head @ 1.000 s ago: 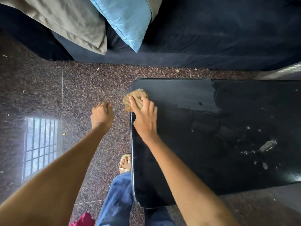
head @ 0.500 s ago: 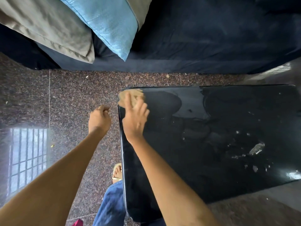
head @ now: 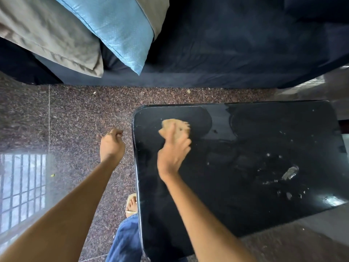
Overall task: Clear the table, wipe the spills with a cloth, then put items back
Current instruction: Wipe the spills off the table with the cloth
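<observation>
A glossy black table (head: 245,205) fills the right half of the view. My right hand (head: 172,154) presses a tan cloth (head: 176,125) flat against the table's far left part, fingers spread over it; hand and cloth are motion-blurred. My left hand (head: 112,144) hangs over the floor just left of the table's edge, fingers curled in a loose fist that holds nothing I can see. Wet spills and white specks (head: 289,174) lie on the table's right side.
A dark blue sofa (head: 236,50) runs along the far side, with a grey cushion (head: 47,31) and a blue cushion (head: 117,27) on it. Speckled granite floor (head: 75,114) lies between. My foot in a sandal (head: 131,204) and jeans leg (head: 126,239) stand by the table's left edge.
My right hand has slid the cloth from the table's left edge inward to the right across the top. The left hand has stayed beside the edge.
</observation>
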`<state>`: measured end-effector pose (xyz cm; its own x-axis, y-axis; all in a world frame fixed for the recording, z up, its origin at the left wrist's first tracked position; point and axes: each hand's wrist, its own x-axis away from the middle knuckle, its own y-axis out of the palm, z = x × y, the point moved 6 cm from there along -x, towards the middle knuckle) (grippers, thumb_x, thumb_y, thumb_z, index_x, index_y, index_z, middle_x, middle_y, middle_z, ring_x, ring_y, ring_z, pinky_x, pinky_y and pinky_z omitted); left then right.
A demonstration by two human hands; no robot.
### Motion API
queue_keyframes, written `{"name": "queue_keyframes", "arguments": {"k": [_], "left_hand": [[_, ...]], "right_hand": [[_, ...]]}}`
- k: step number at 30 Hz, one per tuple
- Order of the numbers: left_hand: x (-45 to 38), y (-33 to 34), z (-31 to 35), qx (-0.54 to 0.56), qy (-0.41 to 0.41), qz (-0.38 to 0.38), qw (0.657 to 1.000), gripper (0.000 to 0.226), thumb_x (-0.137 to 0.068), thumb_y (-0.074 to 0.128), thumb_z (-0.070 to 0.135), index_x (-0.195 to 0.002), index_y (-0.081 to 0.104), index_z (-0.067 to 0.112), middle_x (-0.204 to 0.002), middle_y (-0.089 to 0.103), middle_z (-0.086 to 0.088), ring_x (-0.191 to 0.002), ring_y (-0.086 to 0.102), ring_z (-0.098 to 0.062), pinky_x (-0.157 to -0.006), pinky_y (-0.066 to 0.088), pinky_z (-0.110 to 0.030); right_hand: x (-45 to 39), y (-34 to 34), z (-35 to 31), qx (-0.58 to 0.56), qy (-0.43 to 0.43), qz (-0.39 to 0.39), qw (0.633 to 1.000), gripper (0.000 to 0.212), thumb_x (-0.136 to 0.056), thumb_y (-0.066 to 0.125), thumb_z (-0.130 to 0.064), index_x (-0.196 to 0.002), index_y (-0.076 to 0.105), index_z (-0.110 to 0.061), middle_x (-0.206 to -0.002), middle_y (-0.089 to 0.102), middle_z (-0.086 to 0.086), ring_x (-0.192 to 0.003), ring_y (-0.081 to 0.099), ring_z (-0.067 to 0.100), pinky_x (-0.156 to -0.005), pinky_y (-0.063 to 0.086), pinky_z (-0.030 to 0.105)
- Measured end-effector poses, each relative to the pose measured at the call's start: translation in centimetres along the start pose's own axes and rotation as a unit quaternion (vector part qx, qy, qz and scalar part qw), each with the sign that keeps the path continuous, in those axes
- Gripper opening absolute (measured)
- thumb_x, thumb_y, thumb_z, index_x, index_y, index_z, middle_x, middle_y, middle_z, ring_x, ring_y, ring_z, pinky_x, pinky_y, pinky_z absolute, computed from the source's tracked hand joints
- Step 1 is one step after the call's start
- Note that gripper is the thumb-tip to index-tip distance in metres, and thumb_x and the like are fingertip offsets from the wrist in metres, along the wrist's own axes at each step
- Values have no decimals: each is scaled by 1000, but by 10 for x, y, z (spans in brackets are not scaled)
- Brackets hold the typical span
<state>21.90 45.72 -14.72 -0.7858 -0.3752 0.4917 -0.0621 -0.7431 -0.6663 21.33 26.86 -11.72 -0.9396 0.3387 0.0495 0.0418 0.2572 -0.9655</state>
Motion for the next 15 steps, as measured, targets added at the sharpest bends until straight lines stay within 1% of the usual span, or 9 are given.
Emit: {"name": "queue_keyframes", "arguments": {"k": [1, 3, 4, 5, 6, 8, 9, 11, 15], "left_hand": [[0, -1, 1, 2, 4, -2, 1000, 34, -96, 35, 0, -121, 58, 3, -117, 63, -21, -82, 60, -28, -66, 45, -23], [0, -5, 1, 1, 17, -7, 1000, 37, -94, 36, -4, -123, 57, 3, -118, 63, -20, -60, 53, -14, -46, 42, -7], [-2, -8, -1, 0, 19, -7, 1000, 37, -93, 37, -5, -123, 57, 3, -119, 63, -19, -54, 48, -8, -40, 40, -4], [-3, -11, -3, -3, 18, -5, 1000, 37, -93, 37, -5, -123, 56, 3, -118, 63, -19, -49, 46, -5, -40, 39, -2], [-3, -14, -4, -7, 16, 0, 1000, 36, -93, 37, -4, -123, 57, 3, -117, 64, -20, -45, 46, -3, -40, 38, -1], [-2, -19, -4, -20, 15, 10, 1000, 35, -95, 35, -1, -121, 58, 4, -114, 65, -21, -50, 50, -9, -40, 39, -8], [-2, -20, -3, -28, 15, 12, 999, 35, -96, 35, 0, -121, 58, 4, -114, 65, -21, -61, 52, -15, -47, 39, -10], [-1, -22, 0, -28, 13, 14, 999, 34, -97, 35, 4, -122, 58, 4, -116, 64, -21, -75, 54, -23, -61, 42, -23], [0, -15, 12, -10, 12, 8, 1000, 33, -98, 35, 7, -123, 58, 5, -116, 64, -21, -90, 61, -32, -70, 45, -31]], "right_hand": [[15, 7, -21, 1, -71, -12, 997, 70, -70, 61, -3, -133, 45, -27, -120, 48, 17, -85, 49, 30, -68, 41, 39], [20, 14, -53, 6, -192, -31, 981, 60, -77, 54, -6, -132, 46, -29, -122, 49, 12, -87, 50, 26, -68, 43, 37], [11, 14, -64, 4, -227, -31, 973, 58, -79, 46, -6, -132, 47, -29, -126, 49, 12, -89, 50, 26, -69, 43, 38], [-1, 14, -71, 5, -246, -27, 969, 60, -78, 41, -5, -132, 49, -29, -130, 49, 13, -91, 50, 27, -69, 42, 38], [-15, 13, -73, 10, -253, -23, 967, 62, -75, 42, -3, -132, 50, -29, -132, 49, 13, -92, 50, 27, -70, 42, 38], [-43, 9, -66, 20, -229, -31, 973, 67, -70, 55, -1, -130, 51, -30, -132, 48, 13, -93, 50, 28, -71, 43, 39], [-56, 5, -56, 21, -201, -40, 979, 69, -70, 59, -1, -131, 49, -32, -132, 47, 13, -95, 49, 29, -73, 43, 41], [-72, -3, -26, 17, -140, -32, 990, 72, -72, 58, -1, -134, 45, -34, -132, 45, 11, -99, 47, 30, -77, 41, 42], [-48, -8, 29, 32, -63, 12, 997, 77, -71, 61, 3, -139, 42, -28, -137, 42, 17, -101, 45, 33, -79, 42, 45]]}}
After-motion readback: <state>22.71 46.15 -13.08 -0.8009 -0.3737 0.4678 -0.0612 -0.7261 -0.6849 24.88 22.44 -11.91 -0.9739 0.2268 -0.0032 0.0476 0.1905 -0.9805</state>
